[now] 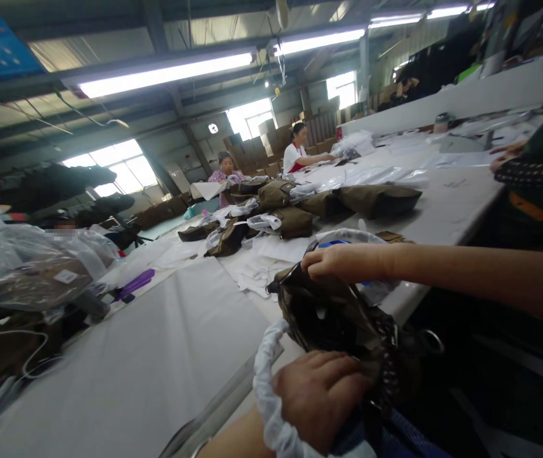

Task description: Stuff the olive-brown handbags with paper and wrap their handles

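Observation:
A dark olive bag (331, 312) lies open at the near edge of the table, its mouth facing the camera. My right hand (326, 262) is closed on the bag's far upper rim, fingers curled over it. Lower down, my left hand (322, 394) is closed on the near side of the bag, fingertips partly hidden at the edge. A handle wrapped in white material (266, 388) loops over my left wrist. Metal rings and a dark studded strap hang at the bag's right side.
Several olive bags (379, 198) with white-wrapped handles are piled on the white table (171, 343). Purple strips (135, 284) and a clear plastic bag (42, 261) are at the left. Two people stand or sit beyond the table; another person's hand (510, 152) is at the right.

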Demonstrator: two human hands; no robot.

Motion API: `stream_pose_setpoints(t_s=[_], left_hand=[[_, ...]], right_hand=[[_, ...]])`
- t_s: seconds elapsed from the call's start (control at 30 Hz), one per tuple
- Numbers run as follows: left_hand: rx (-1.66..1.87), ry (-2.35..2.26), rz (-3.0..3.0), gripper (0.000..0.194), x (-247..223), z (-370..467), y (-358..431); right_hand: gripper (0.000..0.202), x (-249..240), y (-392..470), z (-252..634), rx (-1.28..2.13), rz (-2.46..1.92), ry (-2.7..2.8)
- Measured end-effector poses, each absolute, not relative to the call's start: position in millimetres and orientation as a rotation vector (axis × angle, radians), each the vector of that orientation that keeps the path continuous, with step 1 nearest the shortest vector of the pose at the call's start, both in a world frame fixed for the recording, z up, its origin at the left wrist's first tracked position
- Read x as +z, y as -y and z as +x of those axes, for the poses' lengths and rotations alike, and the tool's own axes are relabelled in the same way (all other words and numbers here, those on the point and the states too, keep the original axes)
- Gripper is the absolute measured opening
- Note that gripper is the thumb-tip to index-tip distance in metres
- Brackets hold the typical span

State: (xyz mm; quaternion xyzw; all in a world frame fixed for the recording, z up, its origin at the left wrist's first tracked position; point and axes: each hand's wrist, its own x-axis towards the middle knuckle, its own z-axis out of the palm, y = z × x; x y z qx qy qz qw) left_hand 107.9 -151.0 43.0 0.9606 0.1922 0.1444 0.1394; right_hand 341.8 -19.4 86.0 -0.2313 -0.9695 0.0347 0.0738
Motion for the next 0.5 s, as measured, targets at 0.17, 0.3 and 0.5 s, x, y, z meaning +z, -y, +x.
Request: stream_pose_setpoints(t_s=[0.17, 0.3, 0.5], left_hand=[[0.268, -0.593, 2.502, 0.029, 101, 12, 143], [0.294, -1.191, 2.389, 0.024, 158, -7, 127], [0.123, -1.249, 2.507, 0.022, 110, 98, 88]], right_hand=[[0.026, 89, 30, 338, 0.024, -0.556, 2.975], [0.023, 95, 34, 327, -0.057, -0.508, 3.01], [0.016, 97, 27, 313, -0.073, -0.475, 3.027]])
